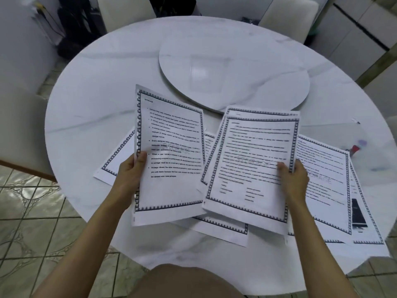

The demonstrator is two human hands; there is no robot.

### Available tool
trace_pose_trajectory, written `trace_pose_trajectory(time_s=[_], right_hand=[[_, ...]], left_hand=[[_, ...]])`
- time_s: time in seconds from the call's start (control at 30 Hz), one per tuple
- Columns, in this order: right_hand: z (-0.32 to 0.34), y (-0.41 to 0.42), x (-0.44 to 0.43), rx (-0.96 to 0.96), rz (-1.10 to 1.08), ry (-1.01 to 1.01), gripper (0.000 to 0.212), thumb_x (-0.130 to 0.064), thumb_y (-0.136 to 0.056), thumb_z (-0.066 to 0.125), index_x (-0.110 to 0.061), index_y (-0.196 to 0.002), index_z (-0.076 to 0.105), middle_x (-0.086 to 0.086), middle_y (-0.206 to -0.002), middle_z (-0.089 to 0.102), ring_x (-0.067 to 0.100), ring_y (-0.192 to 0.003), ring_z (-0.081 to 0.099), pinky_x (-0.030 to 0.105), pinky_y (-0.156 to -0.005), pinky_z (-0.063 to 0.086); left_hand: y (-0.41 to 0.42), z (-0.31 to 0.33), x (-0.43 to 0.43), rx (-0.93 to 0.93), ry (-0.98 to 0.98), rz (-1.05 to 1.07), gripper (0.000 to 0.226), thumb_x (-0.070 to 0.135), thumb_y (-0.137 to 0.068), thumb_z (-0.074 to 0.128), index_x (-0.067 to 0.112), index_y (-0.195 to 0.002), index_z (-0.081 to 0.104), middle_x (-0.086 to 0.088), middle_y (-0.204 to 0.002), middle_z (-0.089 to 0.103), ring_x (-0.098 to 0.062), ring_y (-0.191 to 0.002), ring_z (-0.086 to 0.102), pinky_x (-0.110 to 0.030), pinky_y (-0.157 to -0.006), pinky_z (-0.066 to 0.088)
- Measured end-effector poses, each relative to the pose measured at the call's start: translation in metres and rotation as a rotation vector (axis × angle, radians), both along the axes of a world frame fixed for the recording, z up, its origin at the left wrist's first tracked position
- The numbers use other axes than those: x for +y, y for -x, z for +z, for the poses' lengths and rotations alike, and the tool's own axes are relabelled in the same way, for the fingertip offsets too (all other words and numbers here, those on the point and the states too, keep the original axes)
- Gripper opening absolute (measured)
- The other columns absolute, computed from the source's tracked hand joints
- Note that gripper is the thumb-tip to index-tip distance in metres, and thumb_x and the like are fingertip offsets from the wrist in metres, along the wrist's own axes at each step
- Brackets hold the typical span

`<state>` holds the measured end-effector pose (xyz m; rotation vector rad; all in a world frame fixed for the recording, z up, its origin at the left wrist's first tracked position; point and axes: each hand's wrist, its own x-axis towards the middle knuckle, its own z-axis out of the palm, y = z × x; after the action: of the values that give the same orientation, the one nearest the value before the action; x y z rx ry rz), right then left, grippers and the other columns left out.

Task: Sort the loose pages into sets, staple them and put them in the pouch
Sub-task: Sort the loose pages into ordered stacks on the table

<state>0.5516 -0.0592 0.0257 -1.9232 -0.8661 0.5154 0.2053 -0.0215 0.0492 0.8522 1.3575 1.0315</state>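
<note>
My left hand (131,168) grips a single printed page (171,147) with a dark patterned border by its left edge, lifted above the table. My right hand (293,175) holds a small stack of similar bordered pages (251,168) by the right edge, thumb on top. More loose pages lie flat beneath: one at the left (116,162), one near the front (225,229), and a few overlapping at the right (328,186). At the far right sits a clear pouch (369,143) with a small red-tipped object (354,149), possibly the stapler, blurred.
The round white marble table (90,108) carries a raised lazy Susan disc (234,74) behind the pages. White chairs (287,20) stand at the far side. Tiled floor (32,211) shows at the left, and my knee (189,282) is below the near edge.
</note>
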Motion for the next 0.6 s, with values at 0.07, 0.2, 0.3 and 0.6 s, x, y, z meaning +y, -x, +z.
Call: trace_pose_trajectory(time_s=[0.07,0.2,0.3,0.6], right_hand=[[-0.006,-0.007,-0.004,-0.004,-0.033,0.019,0.018,-0.014,-0.094,0.052,-0.004,-0.109,0.057,0.005,-0.099,0.06,0.019,-0.087,0.055,0.022,-0.072,0.043],[-0.018,-0.006,-0.008,0.012,-0.026,0.05,0.022,-0.015,-0.095,0.051,-0.001,-0.112,0.055,0.008,-0.103,0.059,0.02,-0.091,0.054,0.028,-0.08,0.041],[-0.025,0.001,-0.006,0.024,-0.004,0.072,0.026,-0.017,-0.095,0.051,0.001,-0.114,0.055,0.011,-0.109,0.06,0.022,-0.095,0.055,0.029,-0.082,0.042],[-0.018,0.031,0.007,0.102,0.207,0.087,0.024,-0.021,-0.095,0.051,-0.007,-0.114,0.058,0.004,-0.106,0.064,0.022,-0.1,0.059,0.033,-0.09,0.046]], left_hand=[[0.001,0.004,0.0,-0.02,-0.018,0.023,0.022,0.036,-0.095,0.044,0.026,-0.095,0.063,0.003,-0.093,0.07,-0.017,-0.085,0.067,-0.036,-0.077,0.054],[0.001,0.017,-0.001,-0.052,-0.058,0.022,0.023,0.039,-0.095,0.043,0.027,-0.098,0.063,0.006,-0.09,0.073,-0.015,-0.083,0.07,-0.028,-0.067,0.057],[-0.002,0.032,-0.001,-0.098,-0.119,-0.001,0.026,0.038,-0.096,0.04,0.024,-0.1,0.062,0.009,-0.085,0.074,-0.008,-0.078,0.071,-0.021,-0.061,0.056],[-0.032,0.064,0.012,-0.204,-0.231,-0.056,0.032,0.037,-0.098,0.033,0.022,-0.105,0.061,0.007,-0.091,0.074,-0.011,-0.086,0.07,-0.022,-0.064,0.055]])
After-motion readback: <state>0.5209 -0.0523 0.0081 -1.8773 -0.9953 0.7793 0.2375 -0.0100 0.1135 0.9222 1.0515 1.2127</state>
